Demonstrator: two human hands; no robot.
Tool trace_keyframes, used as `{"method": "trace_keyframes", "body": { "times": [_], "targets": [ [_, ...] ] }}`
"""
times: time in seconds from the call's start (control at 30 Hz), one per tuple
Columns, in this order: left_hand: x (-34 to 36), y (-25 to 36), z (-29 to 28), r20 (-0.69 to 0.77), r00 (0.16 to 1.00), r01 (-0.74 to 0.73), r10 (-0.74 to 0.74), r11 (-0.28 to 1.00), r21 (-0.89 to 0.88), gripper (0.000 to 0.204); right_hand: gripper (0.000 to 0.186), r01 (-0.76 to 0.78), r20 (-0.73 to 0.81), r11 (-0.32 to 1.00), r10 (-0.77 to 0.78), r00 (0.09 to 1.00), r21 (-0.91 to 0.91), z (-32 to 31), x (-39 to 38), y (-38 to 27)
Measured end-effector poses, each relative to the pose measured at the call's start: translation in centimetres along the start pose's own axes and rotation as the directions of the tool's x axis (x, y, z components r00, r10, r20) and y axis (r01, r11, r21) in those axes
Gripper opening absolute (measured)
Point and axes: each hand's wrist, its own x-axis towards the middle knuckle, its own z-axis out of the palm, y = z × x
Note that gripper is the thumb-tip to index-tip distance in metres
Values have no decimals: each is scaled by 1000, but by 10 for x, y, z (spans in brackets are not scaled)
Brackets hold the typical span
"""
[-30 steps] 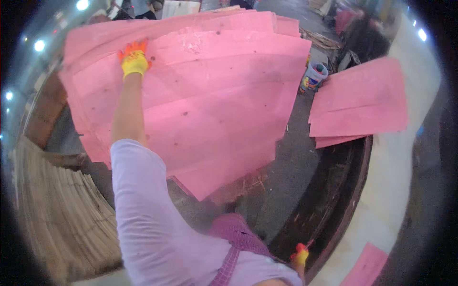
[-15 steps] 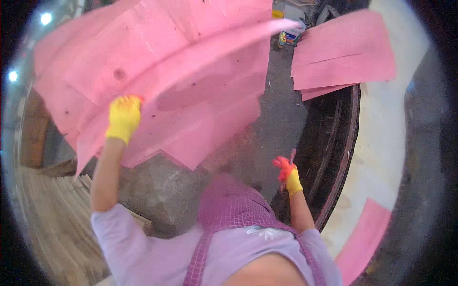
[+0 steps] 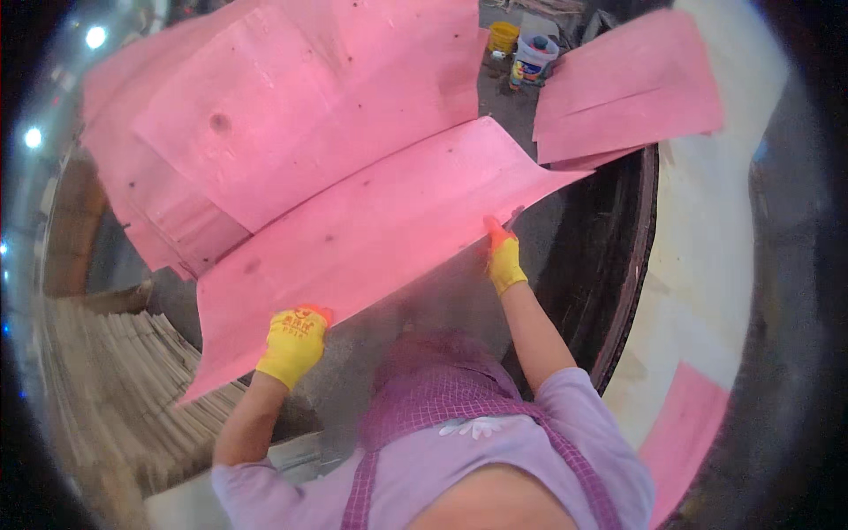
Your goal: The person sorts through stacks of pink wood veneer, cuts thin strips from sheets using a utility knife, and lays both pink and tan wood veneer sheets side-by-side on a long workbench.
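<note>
I hold a pink veneer-like sheet (image 3: 389,216) by its near edge, lifted clear of part of the pink pile behind it. My left hand (image 3: 296,340), in a yellow glove with red fingertips, grips that edge left of centre. My right hand (image 3: 502,252), gloved alike, is closed at the edge further right, with a thin dark object beside its fingers that I cannot make out. The large pile of overlapping pink sheets (image 3: 230,106) has dark spots. A smaller pink stack (image 3: 627,97) lies to the right.
Pale bare sheets (image 3: 115,389) are stacked at the lower left. A yellow bucket (image 3: 503,37) and a white bucket (image 3: 535,58) stand at the back. A long cream surface (image 3: 685,274) runs along the right, with a pink piece (image 3: 685,433) on it.
A sheet has been pulled from the pile toward me. My left hand has come down with it, and my right hand has risen from low on the right to its edge.
</note>
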Motion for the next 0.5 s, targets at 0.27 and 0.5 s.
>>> {"method": "trace_keyframes", "body": {
  "times": [0.27,0.5],
  "targets": [
    [-26,8,-37,-353,935,27,37,984,175,31,13,147,-46,979,-142,989,143,3,-23,-38],
    [-19,27,-133,-597,794,275,-115,944,183,48,11,170,101,958,-197,975,230,74,-20,-128]
  ]
}}
